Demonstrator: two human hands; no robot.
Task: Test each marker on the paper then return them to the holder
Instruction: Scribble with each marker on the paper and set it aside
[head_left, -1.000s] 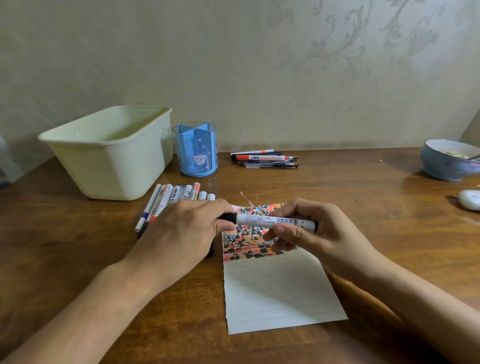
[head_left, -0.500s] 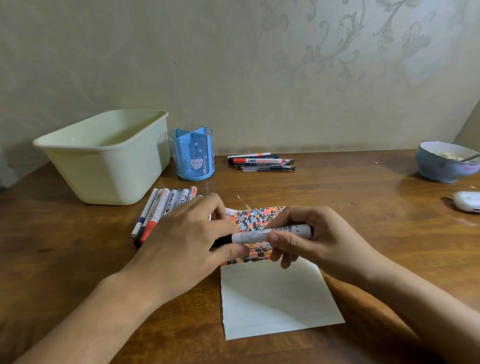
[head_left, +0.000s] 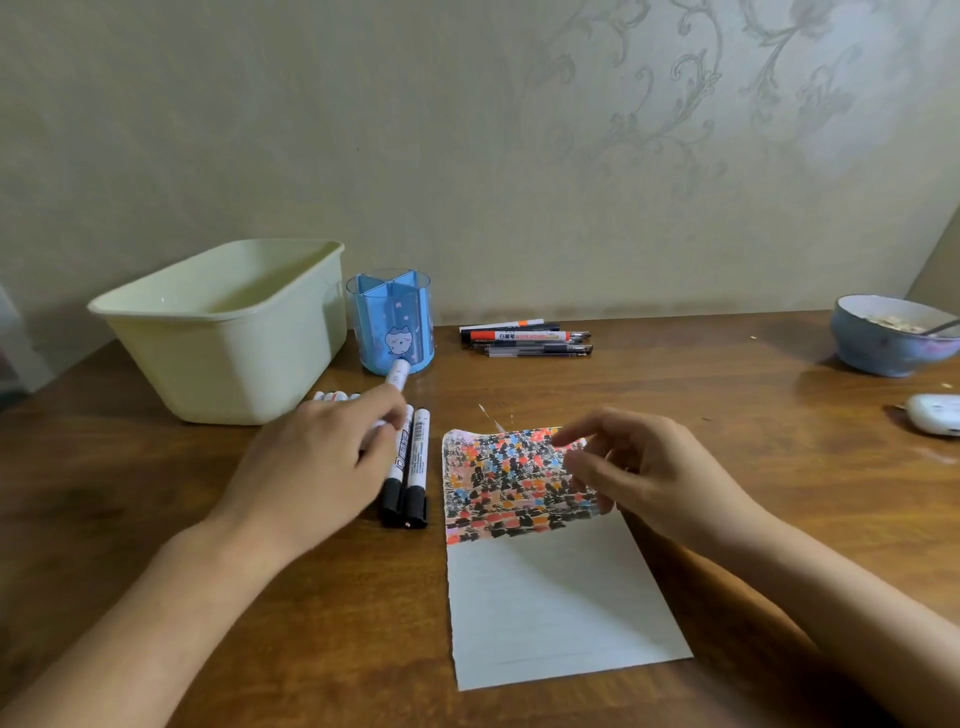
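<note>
Two hands over desk (head_left: 727, 395): left hand (head_left: 317, 467) grips a marker (head_left: 397, 373); right hand (head_left: 639, 467) loose-fingered, empty, above paper (head_left: 545, 597).

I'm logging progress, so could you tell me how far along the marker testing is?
Done: the paper's top part is covered in test marks. In hand: the left hand holds one marker; the right hand is empty. Left: the blue holder looks empty, and markers lie on the table.

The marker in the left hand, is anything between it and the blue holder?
Nothing visible does. The left hand grips the marker, whose white end points at the blue holder, just in front of its wall. The bin is off to the left, the loose pens to the right.
</note>
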